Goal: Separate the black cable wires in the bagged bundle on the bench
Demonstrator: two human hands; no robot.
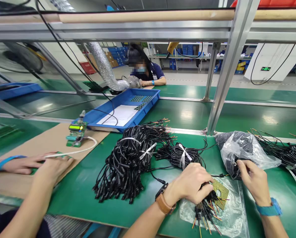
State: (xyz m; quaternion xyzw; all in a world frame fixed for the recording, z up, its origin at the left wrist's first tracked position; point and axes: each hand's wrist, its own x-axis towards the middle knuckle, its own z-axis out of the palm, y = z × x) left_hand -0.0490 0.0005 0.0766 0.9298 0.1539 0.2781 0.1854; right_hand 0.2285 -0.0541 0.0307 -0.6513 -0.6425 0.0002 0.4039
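My left hand [196, 181], with a brown watch strap on the wrist, has its fingers bent down over black cable ends [205, 211] with red and yellow wire tips; what it grips is hidden beneath it. Under these lie a clear plastic bag [234, 211] and a yellowish plate [221, 193] with a hole. To the right, my right hand [254, 180], wearing a blue wristband, pinches at the edge of a clear bag of black parts [244, 145]. A tied coil of black cable [184, 155] sits just beyond my left hand.
A large black cable bundle [128, 158] lies left of centre, another [292, 155] at far right. Behind are a blue tray [146, 114] and a metal post [229, 66]. At left, a co-worker's hands rest near a lit circuit board [76, 132]. Another person sits opposite.
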